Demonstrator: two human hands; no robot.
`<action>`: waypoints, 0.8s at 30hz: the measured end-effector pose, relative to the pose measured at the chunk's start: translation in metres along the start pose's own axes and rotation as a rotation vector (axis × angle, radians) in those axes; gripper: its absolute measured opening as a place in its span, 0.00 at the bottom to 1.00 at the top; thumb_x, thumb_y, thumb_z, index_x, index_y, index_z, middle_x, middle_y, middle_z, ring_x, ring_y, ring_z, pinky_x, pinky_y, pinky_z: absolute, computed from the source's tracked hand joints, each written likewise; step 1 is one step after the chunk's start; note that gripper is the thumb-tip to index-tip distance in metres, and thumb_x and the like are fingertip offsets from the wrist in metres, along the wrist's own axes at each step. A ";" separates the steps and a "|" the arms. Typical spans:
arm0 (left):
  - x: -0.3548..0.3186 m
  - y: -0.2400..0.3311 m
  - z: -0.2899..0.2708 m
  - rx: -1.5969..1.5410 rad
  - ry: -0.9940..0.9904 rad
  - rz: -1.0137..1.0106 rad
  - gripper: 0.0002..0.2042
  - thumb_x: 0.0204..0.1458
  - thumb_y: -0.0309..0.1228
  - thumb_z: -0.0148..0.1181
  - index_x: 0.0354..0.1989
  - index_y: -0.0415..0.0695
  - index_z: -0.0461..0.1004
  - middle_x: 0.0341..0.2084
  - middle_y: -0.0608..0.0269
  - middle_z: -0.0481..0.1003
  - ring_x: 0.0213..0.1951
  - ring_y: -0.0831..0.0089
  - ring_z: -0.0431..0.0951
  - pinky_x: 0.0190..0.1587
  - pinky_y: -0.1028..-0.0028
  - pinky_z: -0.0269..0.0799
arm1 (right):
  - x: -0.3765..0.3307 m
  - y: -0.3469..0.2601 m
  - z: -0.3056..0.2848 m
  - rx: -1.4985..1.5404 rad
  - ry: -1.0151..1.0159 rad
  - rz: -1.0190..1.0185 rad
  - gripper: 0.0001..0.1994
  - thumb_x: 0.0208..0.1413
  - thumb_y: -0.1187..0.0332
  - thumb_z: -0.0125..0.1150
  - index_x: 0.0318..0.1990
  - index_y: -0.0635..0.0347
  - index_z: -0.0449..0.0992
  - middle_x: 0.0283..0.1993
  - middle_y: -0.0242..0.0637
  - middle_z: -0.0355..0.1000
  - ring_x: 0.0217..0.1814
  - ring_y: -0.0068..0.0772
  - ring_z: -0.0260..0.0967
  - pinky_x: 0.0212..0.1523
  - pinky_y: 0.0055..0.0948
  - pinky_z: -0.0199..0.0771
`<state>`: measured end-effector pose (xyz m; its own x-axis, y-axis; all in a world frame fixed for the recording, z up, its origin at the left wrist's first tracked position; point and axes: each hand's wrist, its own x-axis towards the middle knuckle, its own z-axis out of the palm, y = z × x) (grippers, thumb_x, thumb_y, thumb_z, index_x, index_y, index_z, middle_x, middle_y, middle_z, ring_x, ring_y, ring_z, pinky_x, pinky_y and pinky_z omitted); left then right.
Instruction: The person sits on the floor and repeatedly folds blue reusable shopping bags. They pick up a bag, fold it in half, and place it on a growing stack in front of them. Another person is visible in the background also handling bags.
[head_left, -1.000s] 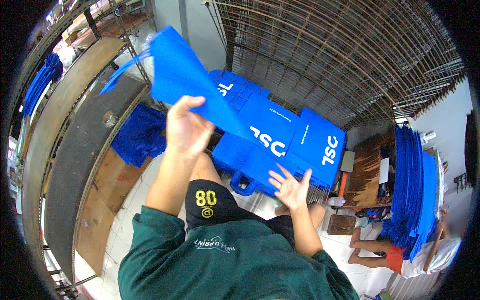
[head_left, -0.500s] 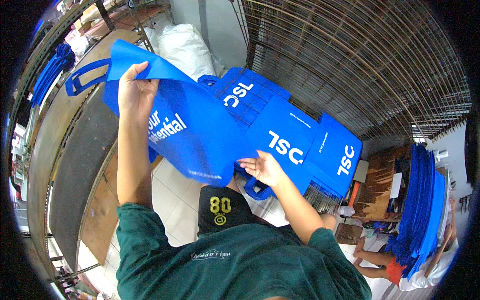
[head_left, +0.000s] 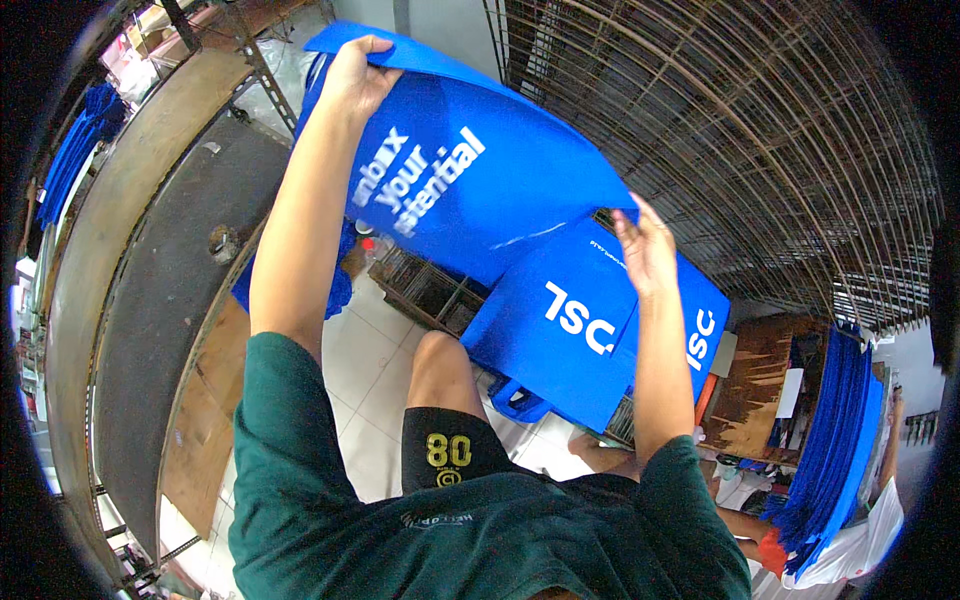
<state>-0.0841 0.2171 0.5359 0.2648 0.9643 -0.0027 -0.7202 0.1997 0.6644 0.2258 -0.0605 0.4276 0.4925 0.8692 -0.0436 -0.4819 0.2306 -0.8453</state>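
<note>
A blue fabric bag [head_left: 480,190] with white lettering is stretched out in the air between my two hands. My left hand [head_left: 362,82] grips its upper edge, thumb over the folded-back rim. At the opposite end, my right hand [head_left: 648,250] pinches the bag's corner between thumb and fingers, partly hidden by the cloth. Part of the held bag is blurred. Under it and to the right, a flat blue bag [head_left: 545,350] with a white print lies on a wire rack. Another blue bag [head_left: 705,290] rests beside it, partly behind my right forearm.
Tall stacked wire racks [head_left: 720,130] rise at the back right. A long dark-topped bench [head_left: 150,330] curves along the left. Blue bags hang in a bundle [head_left: 835,430] at the right, near another person's leg [head_left: 740,525]. More blue fabric [head_left: 80,150] sits far left.
Both hands have moved up and to the right with the bag, spreading it wider over the rack. More of its lettering shows. A wire rack's corner is now uncovered beneath it.
</note>
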 end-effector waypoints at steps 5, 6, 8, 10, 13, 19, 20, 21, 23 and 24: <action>-0.024 -0.009 -0.034 0.023 -0.093 0.041 0.07 0.43 0.20 0.51 0.33 0.39 0.67 0.35 0.59 0.70 0.41 0.62 0.71 0.51 0.62 0.66 | -0.016 0.002 0.007 -0.300 0.180 -0.121 0.16 0.55 0.75 0.52 0.52 0.65 0.69 0.50 0.38 0.68 0.44 0.28 0.69 0.38 0.24 0.72; -0.028 -0.023 -0.048 0.026 -0.070 0.044 0.07 0.44 0.21 0.51 0.33 0.40 0.68 0.35 0.59 0.71 0.42 0.62 0.71 0.52 0.62 0.65 | -0.023 0.010 0.000 -0.367 0.237 -0.140 0.17 0.55 0.74 0.53 0.52 0.64 0.69 0.51 0.37 0.68 0.44 0.26 0.69 0.37 0.24 0.73; -0.041 -0.053 -0.078 0.029 -0.008 0.009 0.07 0.44 0.23 0.52 0.33 0.41 0.69 0.38 0.58 0.72 0.45 0.61 0.71 0.53 0.61 0.64 | -0.041 0.033 -0.020 -0.448 0.305 -0.150 0.18 0.53 0.74 0.56 0.53 0.62 0.68 0.53 0.37 0.67 0.43 0.23 0.69 0.34 0.24 0.73; -0.044 -0.082 -0.126 0.082 0.081 -0.040 0.09 0.43 0.25 0.52 0.35 0.40 0.69 0.41 0.57 0.72 0.47 0.61 0.70 0.54 0.60 0.63 | -0.054 0.073 -0.053 -0.488 0.298 -0.082 0.20 0.52 0.74 0.57 0.54 0.62 0.68 0.55 0.38 0.66 0.39 0.22 0.70 0.30 0.22 0.74; -0.036 -0.135 -0.191 0.248 0.258 -0.064 0.15 0.42 0.28 0.53 0.41 0.42 0.67 0.41 0.57 0.72 0.44 0.61 0.71 0.48 0.60 0.67 | -0.053 0.132 -0.075 -0.490 0.285 0.103 0.22 0.51 0.80 0.53 0.56 0.64 0.65 0.53 0.42 0.67 0.32 0.32 0.74 0.29 0.25 0.75; 0.014 -0.265 -0.286 0.682 0.751 -0.055 0.31 0.38 0.20 0.59 0.56 0.40 0.56 0.41 0.60 0.69 0.35 0.67 0.69 0.31 0.65 0.65 | -0.014 0.245 -0.122 -0.595 0.303 0.194 0.24 0.52 0.82 0.50 0.59 0.61 0.61 0.58 0.54 0.59 0.35 0.33 0.74 0.30 0.22 0.74; 0.022 -0.279 -0.327 0.650 0.699 -0.110 0.37 0.38 0.19 0.61 0.60 0.40 0.52 0.41 0.57 0.69 0.34 0.66 0.70 0.31 0.68 0.67 | -0.011 0.262 -0.128 -0.602 0.278 0.193 0.24 0.52 0.83 0.49 0.59 0.61 0.61 0.59 0.56 0.58 0.35 0.33 0.74 0.30 0.22 0.74; 0.027 -0.291 -0.354 0.721 0.733 -0.101 0.37 0.38 0.19 0.60 0.61 0.40 0.51 0.41 0.57 0.69 0.34 0.66 0.70 0.31 0.68 0.67 | -0.011 0.276 -0.129 -0.615 0.282 0.205 0.24 0.52 0.83 0.49 0.59 0.62 0.61 0.59 0.56 0.58 0.35 0.33 0.74 0.30 0.21 0.74; 0.032 -0.308 -0.388 0.868 0.789 -0.087 0.39 0.37 0.18 0.59 0.62 0.40 0.50 0.40 0.55 0.69 0.34 0.66 0.71 0.31 0.70 0.68 | -0.015 0.297 -0.124 -0.641 0.297 0.227 0.24 0.52 0.84 0.48 0.59 0.62 0.61 0.59 0.55 0.58 0.34 0.33 0.74 0.30 0.21 0.74; 0.032 -0.309 -0.402 0.892 0.760 -0.093 0.38 0.36 0.18 0.58 0.61 0.40 0.51 0.40 0.55 0.69 0.35 0.66 0.71 0.32 0.70 0.69 | -0.020 0.304 -0.119 -0.701 0.360 0.194 0.21 0.52 0.83 0.49 0.56 0.64 0.64 0.50 0.51 0.67 0.33 0.30 0.74 0.30 0.22 0.74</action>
<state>-0.1106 0.2566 0.0303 -0.3754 0.8684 -0.3240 0.0653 0.3735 0.9253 0.1562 -0.0598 0.1081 0.7074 0.6439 -0.2915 -0.0755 -0.3412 -0.9369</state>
